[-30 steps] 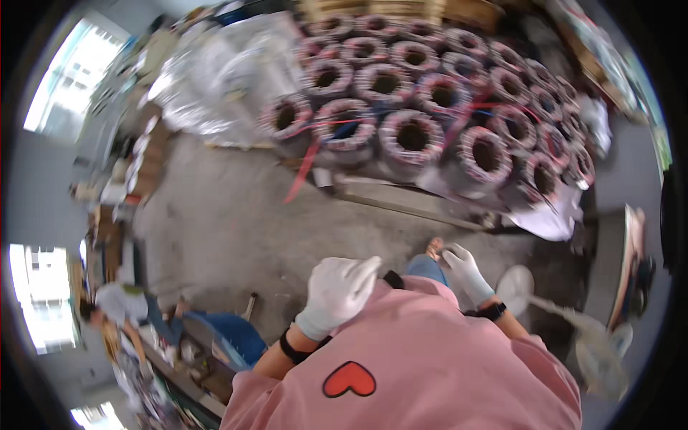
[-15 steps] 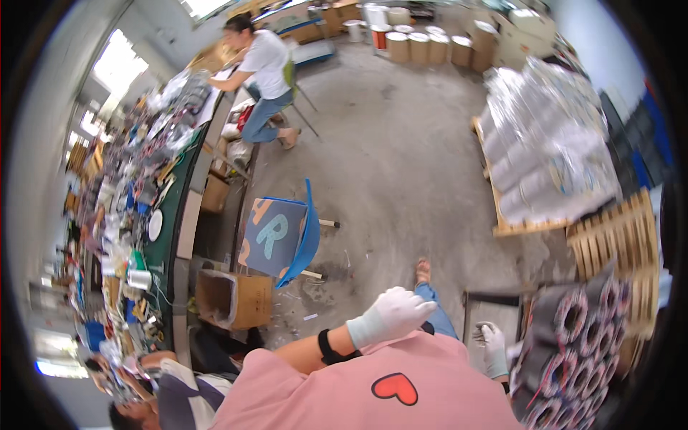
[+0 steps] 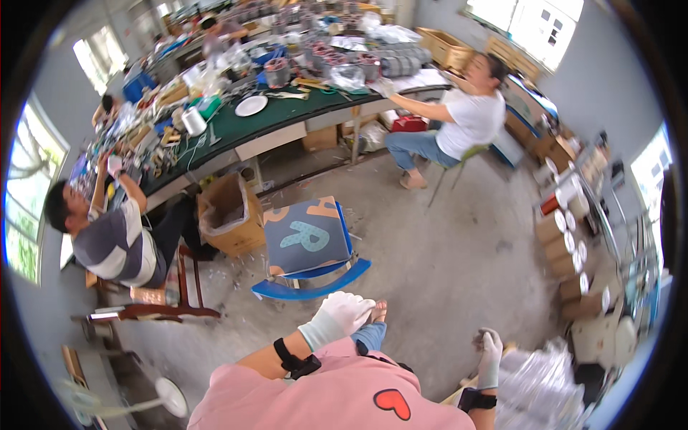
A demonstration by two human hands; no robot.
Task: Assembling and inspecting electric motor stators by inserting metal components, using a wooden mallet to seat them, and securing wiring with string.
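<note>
My left hand (image 3: 338, 317), in a white glove, is held in front of my body with its fingers curled in. Nothing shows in it. The blue chair (image 3: 312, 288) with a grey patterned seat cushion (image 3: 299, 236) stands just beyond this hand, apart from it. My right hand (image 3: 489, 352), gloved too with dark-stained fingertips, hangs at my right side. Its fingers are loosely bent and apart, with no object visible between them. Below and beside it lies a stack wrapped in clear plastic (image 3: 534, 383). Black bands circle both wrists.
A long green workbench (image 3: 283, 111) crowded with motor parts and tools runs along the far side. One person (image 3: 118, 236) sits at left, another (image 3: 469, 115) at right. An open cardboard box (image 3: 233, 215) stands before the bench. Drums (image 3: 555, 229) line the right wall; a fan (image 3: 170, 396) is lower left.
My view has swung left, so the bench now lies across the front and the blue chair is straight ahead. The plastic-wrapped stack has shifted to the lower right. Both hands stay similarly posed.
</note>
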